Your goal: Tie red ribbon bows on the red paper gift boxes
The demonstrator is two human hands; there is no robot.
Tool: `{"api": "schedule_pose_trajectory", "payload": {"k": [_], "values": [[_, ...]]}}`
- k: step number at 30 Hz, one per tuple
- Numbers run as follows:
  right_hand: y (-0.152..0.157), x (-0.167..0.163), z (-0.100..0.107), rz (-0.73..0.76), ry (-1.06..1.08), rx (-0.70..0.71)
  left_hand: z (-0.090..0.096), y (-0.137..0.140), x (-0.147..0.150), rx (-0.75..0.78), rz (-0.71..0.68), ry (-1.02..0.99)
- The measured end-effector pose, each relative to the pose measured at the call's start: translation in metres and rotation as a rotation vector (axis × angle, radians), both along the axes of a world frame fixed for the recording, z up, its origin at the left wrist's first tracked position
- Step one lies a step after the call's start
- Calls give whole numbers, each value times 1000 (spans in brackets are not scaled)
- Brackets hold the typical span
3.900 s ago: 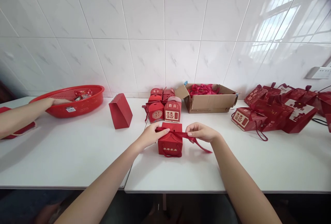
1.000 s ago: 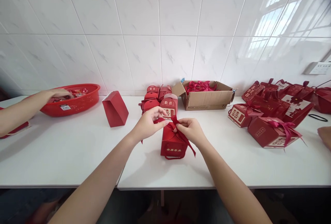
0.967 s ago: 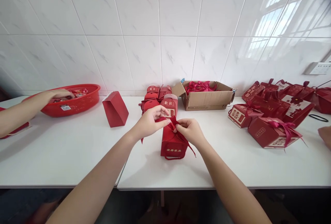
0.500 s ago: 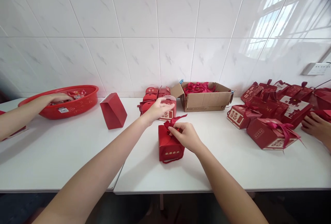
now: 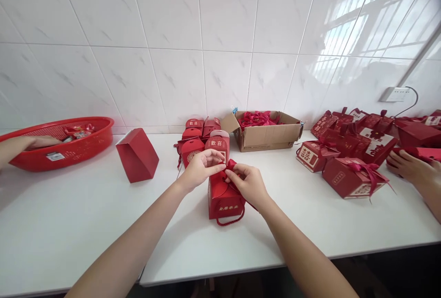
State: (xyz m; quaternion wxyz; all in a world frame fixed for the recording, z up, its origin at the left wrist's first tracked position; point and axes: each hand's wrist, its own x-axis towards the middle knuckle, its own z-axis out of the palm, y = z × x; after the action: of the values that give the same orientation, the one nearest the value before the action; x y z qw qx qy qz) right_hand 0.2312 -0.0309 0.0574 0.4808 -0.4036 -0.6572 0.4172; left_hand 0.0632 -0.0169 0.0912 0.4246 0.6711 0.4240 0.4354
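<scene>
In front of me on the white table (image 5: pixel 182 247) stands a small red gift box (image 5: pixel 225 197) with gold lettering and a twisted cord handle (image 5: pixel 231 221) hanging at its front. A red ribbon (image 5: pixel 231 165) is gathered in a bow on its top. My left hand (image 5: pixel 203 168) pinches the ribbon from the left, thumb and forefinger together. From the right, my right hand (image 5: pixel 251 182) is closed on the same ribbon, its fingertips just above the lid. Right behind stand several more red boxes (image 5: pixel 217 143), partly hidden by my left hand.
A cardboard carton (image 5: pixel 272 136) of red ribbons stands at the back. Left are a plain red box (image 5: pixel 138 155) and a red plastic basket (image 5: pixel 93 139), with a co-worker's hand (image 5: pixel 41 142) in it. Finished-looking red boxes (image 5: pixel 354 176) crowd the right, near another person's hand (image 5: pixel 409 165).
My left hand has come down and closed on the ribbon. My right hand stays on the bow. The view has shifted slightly, and the cord handle hangs lower on the box front.
</scene>
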Motion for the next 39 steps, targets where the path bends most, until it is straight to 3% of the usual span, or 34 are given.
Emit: {"api": "schedule_pose_trajectory", "payload": {"k": [5,12,17,25,31,39], "values": [[-1,-1,-4,-95,68,-21,-11,-4,-3,75,1,-1],[-1,-1,-7,-68,-41,96,-21,-13,-8,162,34,155],[-3,-1,-7,-60,-69,119,-26,-12,-8,172,87,268],[-3,-1,-8,-104,-148,149,-27,-12,-4,340,102,346],[0,1,-9,-199,-282,384,-31,-10,-6,401,142,362],[-1,5,-4,-62,-372,468,-27,-14,-3,431,208,429]]}}
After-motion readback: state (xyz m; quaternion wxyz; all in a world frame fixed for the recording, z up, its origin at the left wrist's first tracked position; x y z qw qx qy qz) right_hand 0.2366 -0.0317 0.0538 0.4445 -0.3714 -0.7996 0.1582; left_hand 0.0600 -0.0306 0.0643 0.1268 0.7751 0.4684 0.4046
